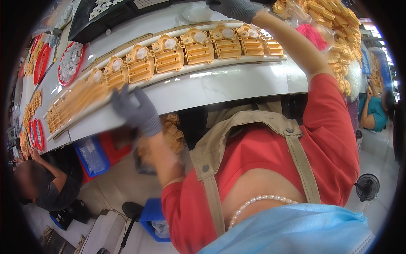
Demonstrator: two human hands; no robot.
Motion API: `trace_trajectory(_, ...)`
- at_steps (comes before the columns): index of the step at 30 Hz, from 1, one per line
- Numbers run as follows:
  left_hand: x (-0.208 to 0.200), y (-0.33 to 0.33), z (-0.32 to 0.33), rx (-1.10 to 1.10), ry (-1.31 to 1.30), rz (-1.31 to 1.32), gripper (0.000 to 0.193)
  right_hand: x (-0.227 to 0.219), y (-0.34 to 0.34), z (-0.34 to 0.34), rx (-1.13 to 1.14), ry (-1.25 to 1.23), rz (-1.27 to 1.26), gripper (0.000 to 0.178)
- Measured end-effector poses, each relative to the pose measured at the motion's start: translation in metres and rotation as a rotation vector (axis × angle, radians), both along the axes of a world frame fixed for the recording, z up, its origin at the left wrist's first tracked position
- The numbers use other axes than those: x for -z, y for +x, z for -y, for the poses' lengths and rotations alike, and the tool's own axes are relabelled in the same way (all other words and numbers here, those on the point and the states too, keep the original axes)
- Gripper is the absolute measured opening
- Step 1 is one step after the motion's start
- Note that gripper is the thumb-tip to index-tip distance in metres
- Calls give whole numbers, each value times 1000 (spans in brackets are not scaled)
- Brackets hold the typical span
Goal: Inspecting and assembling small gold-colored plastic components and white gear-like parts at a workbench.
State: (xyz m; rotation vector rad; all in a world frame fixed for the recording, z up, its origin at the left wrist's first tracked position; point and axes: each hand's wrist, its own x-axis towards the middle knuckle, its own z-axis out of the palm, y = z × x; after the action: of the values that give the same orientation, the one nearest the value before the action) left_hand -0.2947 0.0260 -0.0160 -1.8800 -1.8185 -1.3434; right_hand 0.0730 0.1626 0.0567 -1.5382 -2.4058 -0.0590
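A row of yellow-orange plastic housings [169, 59] stands side by side between two white rails on the table. Several of them carry a round whitish disc [171, 43] in their upper part. My left hand [137, 110], in a grey glove, is at the near rail with its fingers apart and nothing seen in them. Motion smears its fingertips, and the housings [80, 99] to its left are blurred too. My right hand [237, 9], also gloved, reaches to the far side beyond the row, near a clear plastic bag [198, 12]. Its fingers are partly cut off by the upper edge.
A black tray [80, 26] holds small white parts at the far left. Red-rimmed trays, one with clear parts [70, 63], stand leftward. Housings are heaped [334, 25] at the right beside a pink bundle [312, 36]. Below the table are blue bins [92, 155]. A co-worker [46, 182] sits left.
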Motion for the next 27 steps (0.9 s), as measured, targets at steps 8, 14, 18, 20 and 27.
trace_trajectory(8,0,1,0,9,17,22,29,17,-6,-4,142,-174,-501,21)
trace_trajectory(14,0,1,0,-11,7,21,28,16,-19,-3,198,-206,-474,19)
trace_trajectory(18,1,1,-3,-7,8,-9,29,31,-5,-23,141,-297,-902,20)
trace_trajectory(20,2,-2,0,-17,5,-16,29,-1,-12,-10,258,-743,-1346,21)
trace_trajectory(27,-6,1,2,-11,-44,-7,29,17,-5,-37,-65,-1408,-1857,13)
